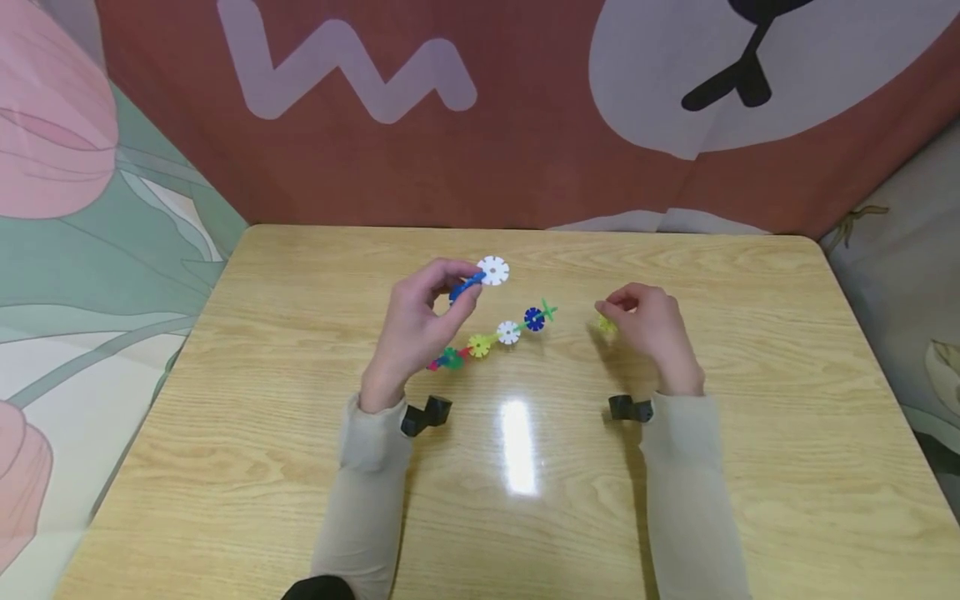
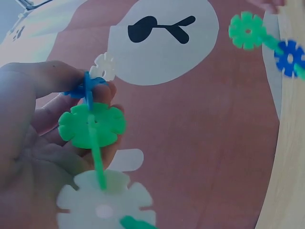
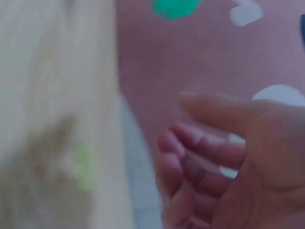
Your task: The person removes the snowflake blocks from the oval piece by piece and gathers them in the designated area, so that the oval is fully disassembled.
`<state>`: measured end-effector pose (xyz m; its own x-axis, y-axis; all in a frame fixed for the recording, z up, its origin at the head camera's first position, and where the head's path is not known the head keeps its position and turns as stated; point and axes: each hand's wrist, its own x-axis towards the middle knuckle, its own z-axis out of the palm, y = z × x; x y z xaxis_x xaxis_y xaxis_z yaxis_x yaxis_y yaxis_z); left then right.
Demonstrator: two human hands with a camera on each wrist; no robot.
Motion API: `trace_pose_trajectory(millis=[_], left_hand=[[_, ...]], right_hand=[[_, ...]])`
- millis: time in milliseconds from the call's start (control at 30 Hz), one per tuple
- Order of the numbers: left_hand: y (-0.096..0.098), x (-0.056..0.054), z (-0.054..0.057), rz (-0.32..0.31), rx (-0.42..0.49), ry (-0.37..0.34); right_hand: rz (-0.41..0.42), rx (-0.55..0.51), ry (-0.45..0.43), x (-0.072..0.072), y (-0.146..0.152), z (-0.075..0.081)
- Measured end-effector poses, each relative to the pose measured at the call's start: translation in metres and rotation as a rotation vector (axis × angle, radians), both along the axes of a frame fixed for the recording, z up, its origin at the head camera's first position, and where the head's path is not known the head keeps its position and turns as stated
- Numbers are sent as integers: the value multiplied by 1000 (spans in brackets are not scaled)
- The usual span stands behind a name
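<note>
My left hand [image 1: 426, 321] pinches a blue notched plastic disc [image 1: 467, 287] between thumb and fingers, above the table. A white disc [image 1: 492, 270] joins it at the far end. In the left wrist view a green disc [image 2: 92, 125] and a larger-looking white disc [image 2: 102, 202] continue the linked chain below the grip. More of the chain runs rightward, with a yellow disc [image 1: 479, 346], a dark blue disc [image 1: 534, 319] and a green end disc [image 1: 549, 311]. My right hand [image 1: 647, 323], fingers loosely bent and thumb apart, hovers over a loose yellow disc [image 1: 606, 324], holding nothing.
The wooden table [image 1: 525, 542] reaches back to a reddish-brown printed cloth [image 1: 525, 167]. Patterned cloth also hangs at the left and right sides. Black camera mounts [image 1: 426, 415] sit at both wrists. A bright light reflection lies mid-table.
</note>
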<state>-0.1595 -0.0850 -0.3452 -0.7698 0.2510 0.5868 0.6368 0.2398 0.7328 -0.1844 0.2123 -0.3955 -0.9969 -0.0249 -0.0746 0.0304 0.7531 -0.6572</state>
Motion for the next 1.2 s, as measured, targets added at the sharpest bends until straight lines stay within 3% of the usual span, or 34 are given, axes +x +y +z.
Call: trace_pose_trajectory(millis=[233, 333, 433, 667, 833, 1000, 1200], left_hand=[[1, -1, 0, 13, -36, 51], [2, -1, 0, 15, -52, 64], [4, 0, 0, -8, -69, 68], [9, 2, 0, -102, -89, 61], [12, 3, 1, -143, -90, 73], [13, 3, -1, -189, -86, 84], [13, 3, -1, -195, -92, 88]], right_hand=[[102, -114, 309, 15, -29, 30], [142, -216, 374, 21, -42, 37], [175, -357, 326, 26, -53, 43], [269, -699, 11, 32, -62, 52], [293, -779, -101, 34, -67, 55], [337, -785, -119, 35, -71, 53], [380, -773, -117, 36, -74, 52]])
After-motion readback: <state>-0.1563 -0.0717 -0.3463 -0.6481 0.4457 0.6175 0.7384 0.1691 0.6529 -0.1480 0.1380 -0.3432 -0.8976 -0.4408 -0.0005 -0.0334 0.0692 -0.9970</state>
